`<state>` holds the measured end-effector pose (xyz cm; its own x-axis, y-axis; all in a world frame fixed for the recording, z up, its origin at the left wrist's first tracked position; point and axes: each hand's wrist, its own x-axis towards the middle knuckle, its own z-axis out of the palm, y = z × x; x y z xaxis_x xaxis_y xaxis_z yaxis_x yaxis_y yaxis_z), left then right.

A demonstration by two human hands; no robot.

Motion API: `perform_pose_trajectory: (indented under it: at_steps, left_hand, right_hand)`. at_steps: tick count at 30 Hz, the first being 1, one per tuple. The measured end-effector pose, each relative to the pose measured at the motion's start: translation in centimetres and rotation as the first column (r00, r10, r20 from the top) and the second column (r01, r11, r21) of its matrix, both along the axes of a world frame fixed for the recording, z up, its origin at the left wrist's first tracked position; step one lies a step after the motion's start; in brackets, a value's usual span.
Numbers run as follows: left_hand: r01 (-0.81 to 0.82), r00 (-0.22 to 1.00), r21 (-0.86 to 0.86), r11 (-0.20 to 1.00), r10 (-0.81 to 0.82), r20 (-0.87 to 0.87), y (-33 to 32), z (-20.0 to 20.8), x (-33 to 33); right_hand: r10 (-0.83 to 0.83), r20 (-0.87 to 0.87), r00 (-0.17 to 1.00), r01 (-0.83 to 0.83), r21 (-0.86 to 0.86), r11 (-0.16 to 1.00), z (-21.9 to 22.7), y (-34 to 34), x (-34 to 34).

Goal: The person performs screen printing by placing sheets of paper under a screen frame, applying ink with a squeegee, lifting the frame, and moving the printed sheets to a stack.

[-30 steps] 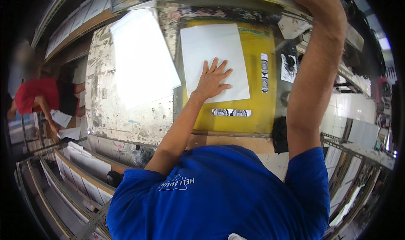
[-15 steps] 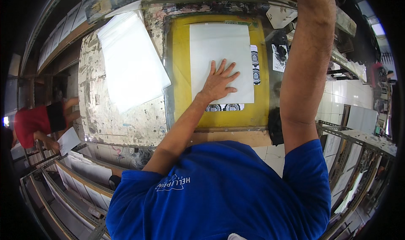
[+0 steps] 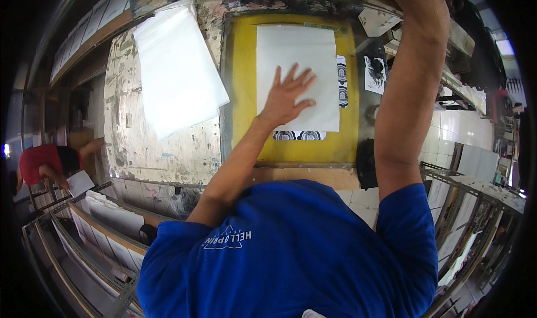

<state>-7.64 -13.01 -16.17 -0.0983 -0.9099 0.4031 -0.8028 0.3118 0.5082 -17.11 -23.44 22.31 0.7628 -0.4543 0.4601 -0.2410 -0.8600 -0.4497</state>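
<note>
My left hand (image 3: 290, 94) is over a plain white sheet of paper (image 3: 296, 44), fingers spread and slightly blurred. Whether the palm presses on the sheet cannot be told. Beneath the sheet is a yellow panel (image 3: 246, 83) in a frame. Black-and-white printed round designs (image 3: 342, 82) stick out past the sheet's right edge, and more show along its near edge. My right arm (image 3: 411, 89) reaches up and away at the far right; its hand is cut off by the upper edge of the picture.
Left of the panel, a pile of white sheets (image 3: 179, 77) lies on a paint-stained table (image 3: 123, 117). A small paper with a black blot (image 3: 375, 75) is on the right. Metal racks (image 3: 89, 251) flank me. At far left, a person in red (image 3: 40, 162) bends over, holding a white sheet.
My left hand has slid a little farther up the sheet, its fingers now blurred. The view has shifted slightly. The other person's white sheet has moved lower and left.
</note>
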Motion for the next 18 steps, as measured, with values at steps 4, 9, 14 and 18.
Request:
perform_pose_trajectory:
  at_steps: [4,9,14,18]
  left_hand:
    - [-0.411,0.625,-0.195,0.890,0.120,-0.771,4.4,8.3,3.4]
    - [-0.552,0.285,-0.166,0.817,-0.003,-0.959,11.0,13.6,5.3]
    - [-0.436,0.328,0.192,0.879,0.354,-0.876,18.4,3.2,5.1]
    - [-0.450,0.572,0.181,0.874,0.438,-0.694,20.9,-3.0,5.0]
  right_hand:
    - [-0.195,-0.147,0.970,0.202,0.034,0.979,-1.6,2.2,0.8]
    - [-0.080,0.072,0.994,0.102,-0.399,0.911,-12.4,5.2,-3.2]
    - [-0.133,-0.050,0.990,0.128,-0.089,0.988,-19.4,8.6,-5.0]
    - [-0.087,-0.167,0.982,0.108,0.116,0.987,-27.9,8.6,-5.9]
